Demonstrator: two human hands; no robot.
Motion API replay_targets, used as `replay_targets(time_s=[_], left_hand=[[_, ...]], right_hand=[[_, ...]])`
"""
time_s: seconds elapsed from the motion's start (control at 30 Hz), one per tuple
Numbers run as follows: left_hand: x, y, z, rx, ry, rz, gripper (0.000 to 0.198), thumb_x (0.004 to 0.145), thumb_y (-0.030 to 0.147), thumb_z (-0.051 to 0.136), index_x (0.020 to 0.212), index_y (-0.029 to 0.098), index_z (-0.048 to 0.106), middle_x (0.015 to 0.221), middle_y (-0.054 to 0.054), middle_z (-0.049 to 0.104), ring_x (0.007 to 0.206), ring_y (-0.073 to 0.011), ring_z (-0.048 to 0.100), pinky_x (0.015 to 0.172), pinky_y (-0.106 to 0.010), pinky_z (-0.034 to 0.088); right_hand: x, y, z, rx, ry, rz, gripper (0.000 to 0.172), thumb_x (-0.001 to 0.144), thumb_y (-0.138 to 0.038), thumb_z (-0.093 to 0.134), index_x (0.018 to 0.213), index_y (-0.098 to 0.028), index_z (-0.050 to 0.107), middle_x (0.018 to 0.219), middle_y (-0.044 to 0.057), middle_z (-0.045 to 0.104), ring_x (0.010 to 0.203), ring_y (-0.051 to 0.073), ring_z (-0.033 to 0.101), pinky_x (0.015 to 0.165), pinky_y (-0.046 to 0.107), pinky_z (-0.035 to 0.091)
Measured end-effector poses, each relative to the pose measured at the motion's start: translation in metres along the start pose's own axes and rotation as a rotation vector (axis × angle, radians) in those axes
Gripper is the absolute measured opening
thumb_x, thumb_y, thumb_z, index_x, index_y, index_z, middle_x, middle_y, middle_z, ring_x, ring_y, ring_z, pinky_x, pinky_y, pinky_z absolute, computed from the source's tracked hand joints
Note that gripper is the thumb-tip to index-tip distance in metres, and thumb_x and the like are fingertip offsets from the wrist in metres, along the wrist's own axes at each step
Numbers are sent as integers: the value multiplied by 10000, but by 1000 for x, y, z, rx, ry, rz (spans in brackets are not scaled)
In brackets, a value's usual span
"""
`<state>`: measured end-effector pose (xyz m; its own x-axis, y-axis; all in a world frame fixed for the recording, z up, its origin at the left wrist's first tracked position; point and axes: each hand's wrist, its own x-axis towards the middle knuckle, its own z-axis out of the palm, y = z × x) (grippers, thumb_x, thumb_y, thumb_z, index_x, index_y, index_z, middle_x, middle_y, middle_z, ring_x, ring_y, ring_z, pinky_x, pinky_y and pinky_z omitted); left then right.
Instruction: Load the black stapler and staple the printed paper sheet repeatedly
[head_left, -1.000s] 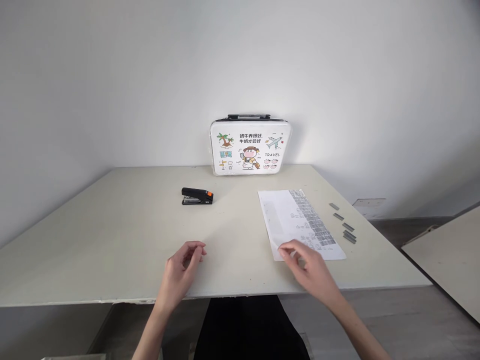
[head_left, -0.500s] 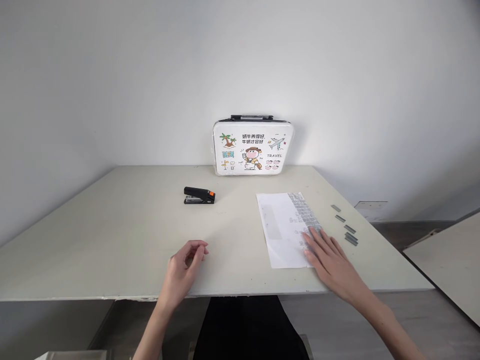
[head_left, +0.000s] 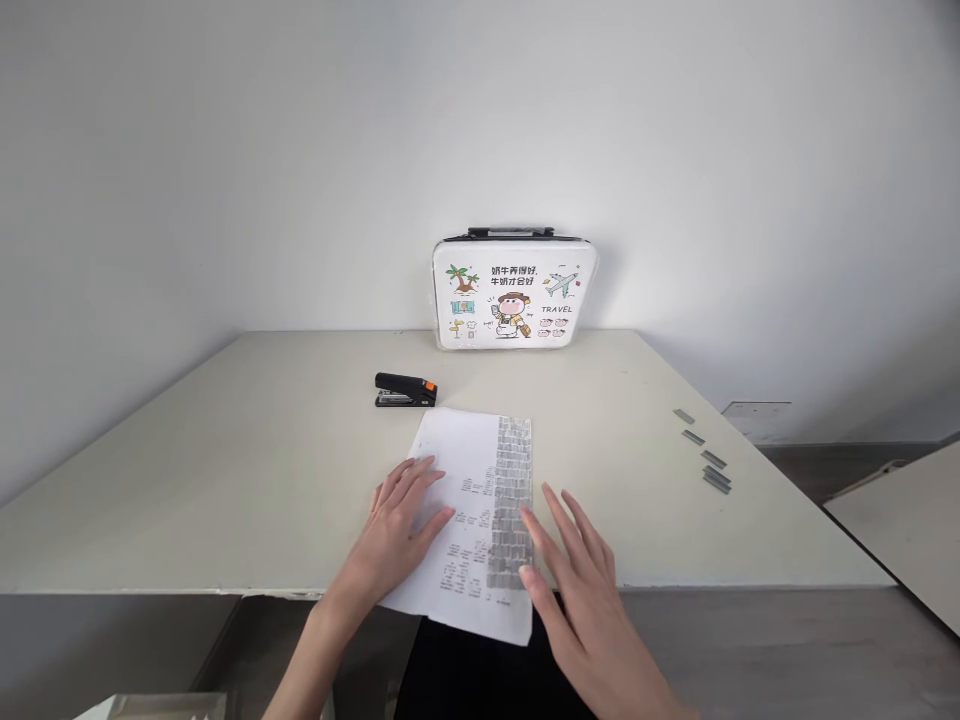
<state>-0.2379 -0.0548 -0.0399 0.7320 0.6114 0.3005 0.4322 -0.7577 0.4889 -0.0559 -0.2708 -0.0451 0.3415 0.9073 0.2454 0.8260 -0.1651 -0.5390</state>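
A printed sheet of paper point(head_left: 465, 540) lies in front of me, its lower edge reaching past the table's front edge. Down its right side runs a grey patterned band. My left hand point(head_left: 394, 535) rests on the sheet's left part with the fingers spread. Along the right edge of the paper is my right hand point(head_left: 577, 580), fingers apart, thumb and index at the band. Whether the right fingertips press on the paper I cannot tell. Just beyond the sheet's top left corner stands a black stapler point(head_left: 406, 390) with an orange mark.
Several strips of staples point(head_left: 705, 453) lie at the right side of the table point(head_left: 300, 450). A white case point(head_left: 516, 295) with cartoon prints and a black handle leans against the wall at the back. A wall plate point(head_left: 757, 409) sits low on the right.
The paper has come left and nearer, from the table's right part to in front of me. My right hand moved left with it, and my left hand opened onto the sheet.
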Motion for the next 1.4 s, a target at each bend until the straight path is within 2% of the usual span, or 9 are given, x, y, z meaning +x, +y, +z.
replay_targets(time_s=[0.07,0.17,0.3,0.43,0.77,1.0,1.2,1.3,1.4], left_hand=[[-3,-7,-2,83,-73,-4,519,1039,519,520,1508,298,537,1640,-57,464,1567,-340,300,1237,-614,308],[-11,-15,-7,161,-130,-15,563,1047,544,489,1564,323,484,1682,-26,400,1592,-343,251,1258,-609,279],[-28,-22,-11,218,-87,-41,579,1036,560,493,1567,331,488,1683,-13,397,1585,-352,271,1247,-600,318],[-45,-35,-18,266,-22,-73,588,1020,566,520,1568,354,489,1668,-7,422,1570,-369,305,1223,-600,359],[-59,-73,-45,293,7,-157,651,979,663,506,1532,321,542,1621,-35,492,1533,-406,368,1190,-643,388],[-24,-108,-67,144,198,-260,632,962,710,449,1345,252,654,1408,-107,677,1354,-369,575,1133,-541,469],[-6,-117,-69,96,246,-276,588,950,695,443,1215,233,691,1317,-115,719,1308,-351,594,1136,-512,438],[-8,-118,-64,97,265,-246,543,958,669,467,1191,240,705,1339,-104,712,1325,-340,583,1167,-513,399],[-9,-120,-62,90,257,-248,514,966,644,485,1195,240,707,1357,-99,702,1331,-332,572,1176,-511,385]], right_hand=[[2,8,-8,11,53,12,589,1098,-448,409,1666,-441,251,1767,-32,181,1621,367,152,1206,663,392],[1,43,-21,-17,137,82,580,1081,-472,424,1646,-426,307,1749,-16,249,1609,377,207,1185,678,412],[-3,107,-38,-134,213,229,591,1042,-569,407,1602,-381,389,1747,15,259,1610,387,191,1171,669,418],[-4,162,-51,-287,315,320,702,993,-658,376,1572,-266,440,1740,138,246,1605,448,152,1191,704,327],[29,229,-74,-315,308,573,1045,919,-825,344,1652,-86,260,1715,320,126,1566,563,129,1203,705,250],[94,259,-76,-321,356,580,968,933,-728,380,1604,-32,326,1656,325,281,1562,482,239,1230,622,251],[164,267,-75,-293,363,526,689,992,-484,524,1478,4,506,1463,333,541,1432,440,466,1186,585,350],[197,256,-62,-244,349,445,448,1022,-395,619,1386,-134,610,1426,199,605,1294,332,600,1088,533,488],[227,231,-37,-163,309,329,354,1024,-369,665,1335,-203,636,1364,100,645,1133,244,679,955,464,586]])
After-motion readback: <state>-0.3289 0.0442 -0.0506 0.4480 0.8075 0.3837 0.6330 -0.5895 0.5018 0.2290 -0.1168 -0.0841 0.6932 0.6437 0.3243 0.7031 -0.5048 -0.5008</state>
